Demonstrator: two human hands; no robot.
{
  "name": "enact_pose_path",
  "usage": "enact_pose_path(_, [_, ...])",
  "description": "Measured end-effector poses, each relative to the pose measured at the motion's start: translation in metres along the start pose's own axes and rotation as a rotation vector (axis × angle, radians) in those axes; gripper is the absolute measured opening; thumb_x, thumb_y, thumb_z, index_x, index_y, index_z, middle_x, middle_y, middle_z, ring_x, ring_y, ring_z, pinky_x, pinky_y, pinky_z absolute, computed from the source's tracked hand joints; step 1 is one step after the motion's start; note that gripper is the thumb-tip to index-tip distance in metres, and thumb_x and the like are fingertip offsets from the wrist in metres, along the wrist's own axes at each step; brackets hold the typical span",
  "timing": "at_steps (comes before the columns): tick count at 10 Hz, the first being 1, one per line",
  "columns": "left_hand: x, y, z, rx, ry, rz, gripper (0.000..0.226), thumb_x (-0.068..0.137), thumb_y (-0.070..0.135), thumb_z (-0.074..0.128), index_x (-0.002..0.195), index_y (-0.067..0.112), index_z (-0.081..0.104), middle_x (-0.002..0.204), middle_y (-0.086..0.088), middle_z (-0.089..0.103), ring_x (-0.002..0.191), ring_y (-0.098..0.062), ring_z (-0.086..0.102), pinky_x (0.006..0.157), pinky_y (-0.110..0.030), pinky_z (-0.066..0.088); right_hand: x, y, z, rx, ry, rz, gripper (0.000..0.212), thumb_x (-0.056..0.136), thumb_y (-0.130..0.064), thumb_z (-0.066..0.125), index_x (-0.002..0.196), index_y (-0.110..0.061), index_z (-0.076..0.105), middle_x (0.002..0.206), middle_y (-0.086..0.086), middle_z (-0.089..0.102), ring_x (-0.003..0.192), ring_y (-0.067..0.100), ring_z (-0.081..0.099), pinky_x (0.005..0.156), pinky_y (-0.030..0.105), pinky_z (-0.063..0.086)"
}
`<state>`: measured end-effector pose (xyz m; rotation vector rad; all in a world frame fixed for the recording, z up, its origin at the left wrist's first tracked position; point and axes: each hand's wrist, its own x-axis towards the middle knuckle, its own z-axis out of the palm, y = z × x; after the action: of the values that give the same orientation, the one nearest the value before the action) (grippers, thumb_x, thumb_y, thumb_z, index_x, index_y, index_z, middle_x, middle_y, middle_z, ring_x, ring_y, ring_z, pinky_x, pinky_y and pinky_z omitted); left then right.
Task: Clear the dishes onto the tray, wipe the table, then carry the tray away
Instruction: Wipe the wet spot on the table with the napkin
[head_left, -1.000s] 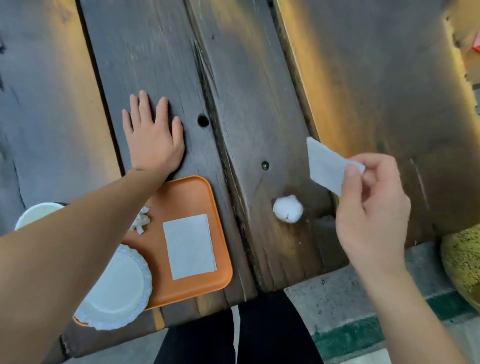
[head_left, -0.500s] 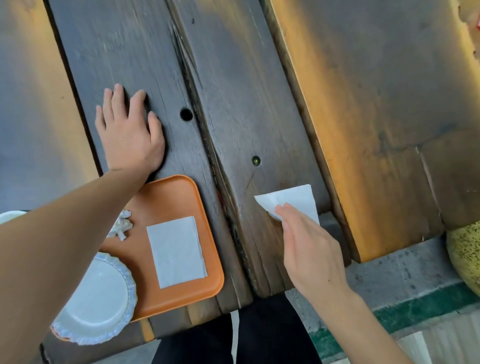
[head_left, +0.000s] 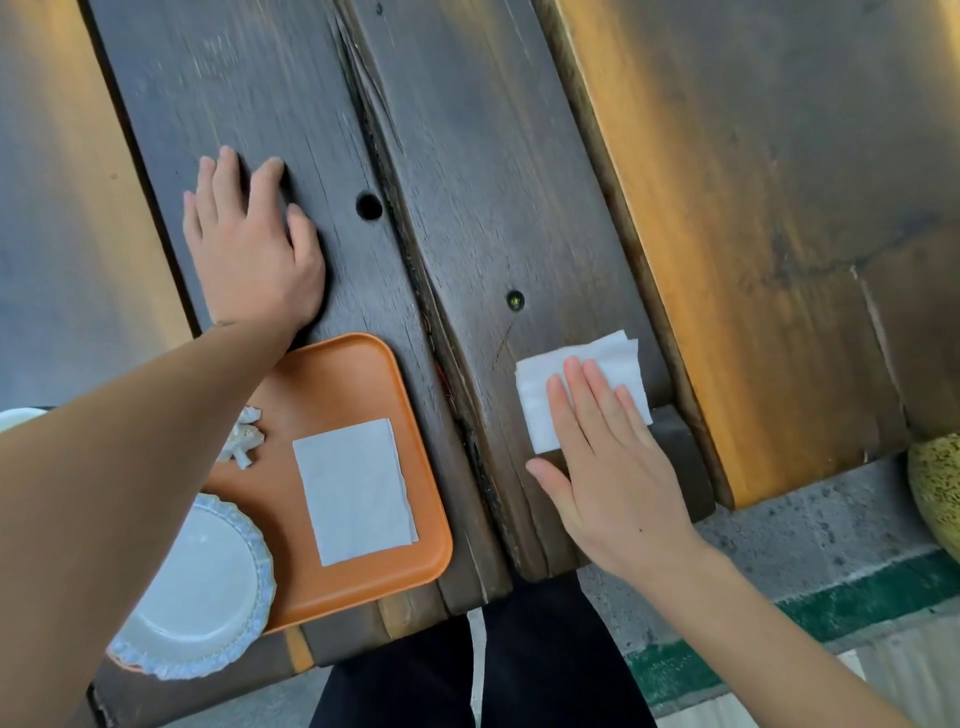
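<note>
Head view: right hand (head_left: 613, 467) flat, fingers straight, pressed on folded white napkin (head_left: 582, 384) atop dark wooden table (head_left: 493, 156); left hand (head_left: 249, 249) spread flat beyond orange tray (head_left: 337, 374). On tray: paper sheet (head_left: 356, 491), crumpled scrap (head_left: 241, 436), white plate (head_left: 202, 587), partly hidden under forearm.

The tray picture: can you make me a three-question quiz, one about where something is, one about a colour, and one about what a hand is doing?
1. Where is the flat napkin lying?
A. on the tray
B. on the plate
C. on the floor

2. What colour is the tray?
A. green
B. orange
C. blue

3. What is the right hand doing?
A. making a fist
B. lifting the plate
C. pressing a folded tissue flat

Answers: 1 A, it rests on the tray beside the plate. 2 B, its rim is plainly orange. 3 C, straight fingers lie on the folded tissue on the table.
</note>
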<state>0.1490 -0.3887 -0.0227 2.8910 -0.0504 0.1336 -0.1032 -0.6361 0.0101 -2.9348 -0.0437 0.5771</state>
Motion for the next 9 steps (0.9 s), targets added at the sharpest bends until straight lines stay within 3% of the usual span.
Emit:
enact_pose_path(2, [0.0,0.0,-0.001,0.006,-0.009,0.002,0.051,0.095,0.031,0.033,0.143,0.02,0.046,0.162,-0.013,0.031,0.153,-0.033,0.021,0.125,-0.047,0.012,0.006,-0.015,-0.008,0.035,-0.02,0.036,0.077,0.101,-0.057,0.015,0.157,-0.004,0.007,0.165,0.015,0.001,0.153,0.028,-0.005,0.124,0.047,0.008])
enact_pose_path(3, [0.0,0.001,-0.001,0.005,-0.014,0.002,0.051,0.095,0.031,0.033,0.142,0.019,0.047,0.161,-0.013,0.032,0.152,-0.034,0.021,0.125,-0.048,0.012,-0.034,-0.019,0.0,0.051,-0.051,-0.014,0.072,0.102,-0.051,0.025,0.155,-0.004,0.018,0.164,0.016,0.012,0.153,0.03,0.006,0.12,0.048,0.015])
enact_pose_path(4, [-0.001,0.001,-0.001,0.001,-0.009,0.001,0.05,0.095,0.031,0.033,0.142,0.019,0.047,0.161,-0.014,0.032,0.152,-0.034,0.022,0.125,-0.048,0.013,-0.049,-0.009,0.005,0.066,0.023,-0.073,0.054,0.102,-0.034,0.037,0.149,-0.006,0.04,0.157,0.014,0.034,0.147,0.029,0.029,0.113,0.045,0.035])
enact_pose_path(5, [0.0,0.001,-0.001,-0.006,-0.01,0.004,0.049,0.095,0.032,0.034,0.141,0.019,0.047,0.16,-0.014,0.033,0.152,-0.034,0.022,0.124,-0.049,0.013,-0.028,0.008,0.002,0.158,0.209,-0.079,0.038,0.094,-0.021,0.06,0.131,-0.012,0.063,0.13,0.01,0.06,0.118,0.028,0.054,0.077,0.039,0.057])
enact_pose_path(6, [0.0,0.0,-0.001,-0.009,-0.007,0.003,0.05,0.095,0.033,0.035,0.141,0.018,0.048,0.16,-0.014,0.034,0.152,-0.034,0.023,0.124,-0.049,0.013,-0.007,0.023,0.002,0.308,0.258,-0.141,0.037,0.085,-0.004,0.072,0.122,-0.01,0.069,0.101,0.006,0.061,0.093,0.023,0.052,0.058,0.036,0.055])
enact_pose_path(7, [0.0,0.001,0.0,-0.004,-0.002,0.003,0.05,0.094,0.033,0.036,0.14,0.018,0.048,0.16,-0.013,0.034,0.152,-0.034,0.023,0.124,-0.048,0.013,0.013,0.031,-0.002,0.361,0.262,-0.216,0.037,0.085,0.009,0.061,0.116,-0.007,0.072,0.088,0.008,0.06,0.082,0.02,0.05,0.057,0.031,0.048])
enact_pose_path(9, [0.0,0.001,-0.001,-0.002,0.007,0.012,0.05,0.092,0.029,0.038,0.139,0.016,0.048,0.159,-0.015,0.035,0.151,-0.035,0.023,0.124,-0.05,0.014,0.094,0.039,-0.044,0.336,0.446,0.032,0.019,0.094,-0.006,0.059,0.104,0.001,0.074,0.083,0.014,0.059,0.072,0.025,0.053,0.054,0.041,0.05])
